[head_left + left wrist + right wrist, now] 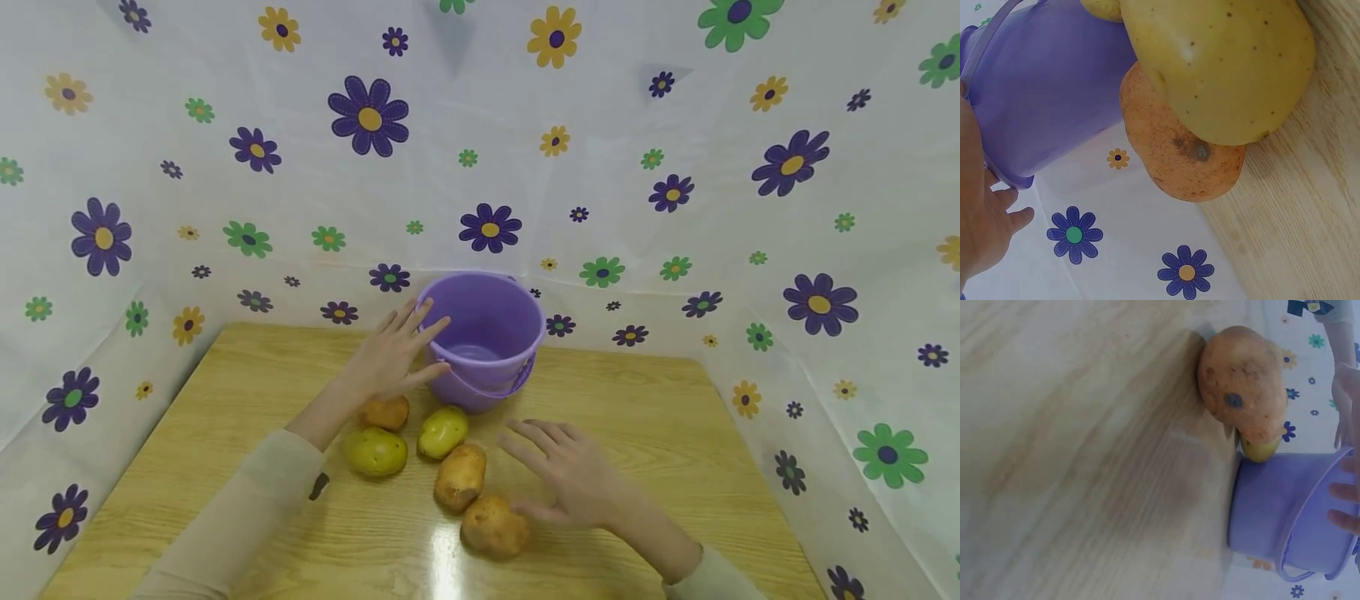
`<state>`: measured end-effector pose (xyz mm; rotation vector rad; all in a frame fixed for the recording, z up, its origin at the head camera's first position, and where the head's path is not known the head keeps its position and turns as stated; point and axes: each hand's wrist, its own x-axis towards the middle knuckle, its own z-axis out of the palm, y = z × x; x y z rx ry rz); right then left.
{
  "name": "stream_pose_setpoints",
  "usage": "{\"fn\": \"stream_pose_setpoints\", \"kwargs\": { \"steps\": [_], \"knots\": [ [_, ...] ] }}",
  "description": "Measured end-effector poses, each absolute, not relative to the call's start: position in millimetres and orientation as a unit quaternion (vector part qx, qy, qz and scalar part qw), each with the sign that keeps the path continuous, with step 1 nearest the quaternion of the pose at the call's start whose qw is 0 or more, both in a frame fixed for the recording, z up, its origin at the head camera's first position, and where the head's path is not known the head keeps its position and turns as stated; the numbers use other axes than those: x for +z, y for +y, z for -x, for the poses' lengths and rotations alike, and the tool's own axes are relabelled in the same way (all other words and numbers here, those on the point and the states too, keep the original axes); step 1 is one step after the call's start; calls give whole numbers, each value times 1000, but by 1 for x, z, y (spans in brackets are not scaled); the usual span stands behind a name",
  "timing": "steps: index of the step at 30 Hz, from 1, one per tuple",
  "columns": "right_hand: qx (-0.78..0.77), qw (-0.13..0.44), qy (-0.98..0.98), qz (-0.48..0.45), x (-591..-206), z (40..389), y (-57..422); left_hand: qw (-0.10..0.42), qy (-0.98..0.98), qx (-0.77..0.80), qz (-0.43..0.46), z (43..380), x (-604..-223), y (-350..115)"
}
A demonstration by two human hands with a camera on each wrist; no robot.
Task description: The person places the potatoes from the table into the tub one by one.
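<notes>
A purple bucket (480, 397) stands upright at the back of the table, its handle hanging down in front. My left hand (386, 354) is at the bucket's left rim with its fingers spread and extended. Whether those fingers touch the rim, I cannot tell. In front of the bucket lie two yellow potatoes (442, 432) and several brown ones. One brown potato (1179, 150) is partly behind my left wrist in the head view. My right hand (573, 479), fingers loosely bent and holding nothing, hovers just right of the nearest brown potato (495, 528).
The wooden table (637, 408) is enclosed at the back and both sides by a white cloth (435, 183) printed with flowers. A small dark object (318, 486) shows beside the left sleeve.
</notes>
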<state>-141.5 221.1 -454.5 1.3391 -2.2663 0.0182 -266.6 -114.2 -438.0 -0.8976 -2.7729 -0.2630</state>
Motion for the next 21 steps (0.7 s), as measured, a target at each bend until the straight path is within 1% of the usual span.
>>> {"fn": "stream_pose_setpoints", "kwargs": {
  "steps": [13,21],
  "knots": [
    [-13,207,-847,-490,-484,120,213,107,-942,-88,305,267,-437,-114],
    [12,175,-861,-477,-498,109,206,104,-943,-88,302,267,-438,-114]
  ]
}}
